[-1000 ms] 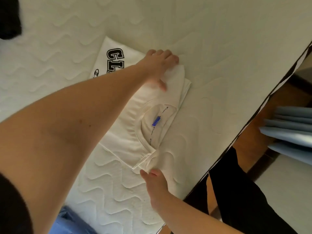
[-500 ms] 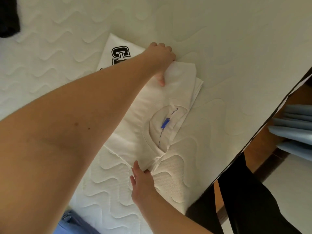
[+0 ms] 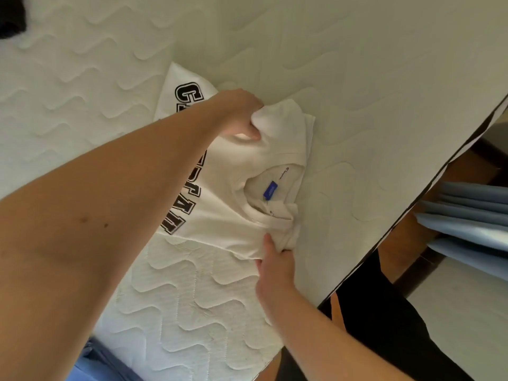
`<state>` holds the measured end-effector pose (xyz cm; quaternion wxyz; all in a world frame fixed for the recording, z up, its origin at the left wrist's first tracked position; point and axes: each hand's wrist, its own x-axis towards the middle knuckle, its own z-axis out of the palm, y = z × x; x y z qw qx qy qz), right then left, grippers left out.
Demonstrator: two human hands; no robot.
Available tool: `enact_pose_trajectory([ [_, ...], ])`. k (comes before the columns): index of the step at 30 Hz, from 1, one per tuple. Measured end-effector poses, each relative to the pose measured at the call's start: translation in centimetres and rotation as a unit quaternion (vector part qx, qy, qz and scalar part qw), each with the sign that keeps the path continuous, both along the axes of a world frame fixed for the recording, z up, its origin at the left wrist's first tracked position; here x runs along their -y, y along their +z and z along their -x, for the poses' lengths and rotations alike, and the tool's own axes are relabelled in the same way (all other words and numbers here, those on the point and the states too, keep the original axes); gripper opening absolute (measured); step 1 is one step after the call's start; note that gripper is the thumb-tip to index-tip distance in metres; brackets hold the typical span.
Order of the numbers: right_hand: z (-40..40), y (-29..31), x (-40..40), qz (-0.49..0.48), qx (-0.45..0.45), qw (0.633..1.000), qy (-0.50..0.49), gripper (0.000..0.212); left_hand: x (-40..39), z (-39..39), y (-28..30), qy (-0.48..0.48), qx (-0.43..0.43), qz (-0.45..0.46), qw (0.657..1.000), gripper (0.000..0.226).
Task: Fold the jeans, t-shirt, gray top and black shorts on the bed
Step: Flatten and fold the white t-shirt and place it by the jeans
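While curled left fingers (image 3: 248, 127) bunch the t-shirt (image 3: 233, 188), right fingers (image 3: 268, 243) pinch its shoulder.

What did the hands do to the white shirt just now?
Both hands closed on the t-shirt: the left hand bunched its far shoulder corner, the right hand pinched the near one, and the collar end lifted, showing more black lettering. The bed and blue label look unchanged.

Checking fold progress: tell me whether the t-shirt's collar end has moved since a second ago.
Yes. Both hands, left hand and right hand, have gathered the t-shirt collar end up off the mattress.
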<state>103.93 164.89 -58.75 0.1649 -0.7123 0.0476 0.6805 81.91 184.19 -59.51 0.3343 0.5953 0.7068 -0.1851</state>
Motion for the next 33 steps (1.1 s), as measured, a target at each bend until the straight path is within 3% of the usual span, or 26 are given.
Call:
enact_pose_trajectory([
  [4,-5.9,0.4,-8.8,-0.118,0.038,0.975,0.184,0.017,1.1,-0.5,0.2,0.123,0.039,-0.026,0.991,0.037],
  [8,-9.0,0.3,-17.7,-0.221,0.125,0.920,0.298,0.005,2.2,-1.1,0.2,0.288,0.119,-0.097,0.945,0.033],
  [10,-9.9,-0.4,-20.7,-0.252,0.143,0.910,0.295,0.012,2.7,-1.3,-0.2,0.371,0.164,-0.126,0.905,0.029],
  [13,-10.5,-1.3,-22.5,-0.235,0.090,0.945,0.209,0.040,3.2,-1.4,-1.1,0.461,0.212,-0.145,0.849,0.028],
  [16,-10.6,-2.0,-21.7,-0.185,0.052,0.969,0.153,0.059,3.5,-1.2,-2.1,0.494,0.243,-0.132,0.825,0.040],
  [21,-10.6,-2.2,-19.2,-0.095,0.062,0.982,0.148,0.026,2.7,-0.8,-2.2,0.522,0.279,-0.137,0.794,0.039],
  [27,-9.7,-1.8,-19.6,-0.090,0.040,0.982,0.163,0.030,1.5,0.3,-1.2,0.518,0.338,-0.111,0.778,0.045],
  [31,-10.0,-1.4,-18.7,-0.142,-0.005,0.982,0.127,0.032,2.5,1.1,1.6,0.499,0.364,-0.044,0.785,0.037],
  [33,-10.6,-0.9,-18.5,-0.164,-0.037,0.979,0.112,0.033,3.6,1.3,3.3,0.493,0.370,-0.035,0.786,0.045],
])
